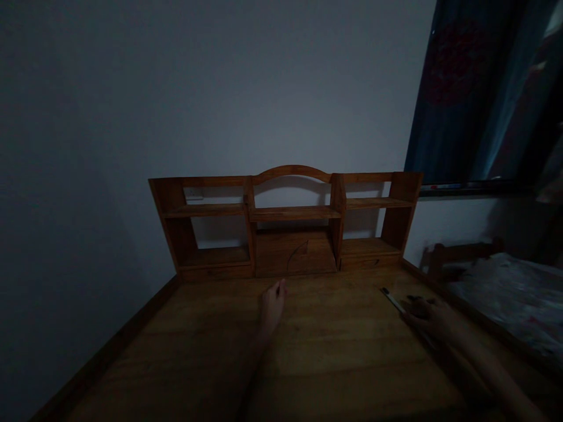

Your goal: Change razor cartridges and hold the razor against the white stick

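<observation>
Hands, both bare, show low in the head view, which is dim. Near the lower middle of the frame, the left hand (273,302) is raised over the bench (325,328), its fingers curled in toward the palm; whether they pinch anything is too dark to tell. Toward the lower right, the right hand (433,319) is low over the bench with its fingers partly bent and its thumb side turned to the middle. Its fingertips come right by the near end of a thin, pale stick (394,302) with a dark far tip, which slants across the right part of the bench; I cannot tell whether the hand grips it or only lies against it. Small dark bits (412,298) show just beside these fingers, too murky to name. Along the far edge of the bench, across the middle of the frame, stands a wooden shelf unit (295,213) with an arched top rail and a sloping wooden panel (270,252) in its central lower bay. A pale wall (281,82) fills the upper left and middle; a dark blue curtain (461,135) hangs upper right, above rumpled, pale bedding (505,293) at the right edge.
</observation>
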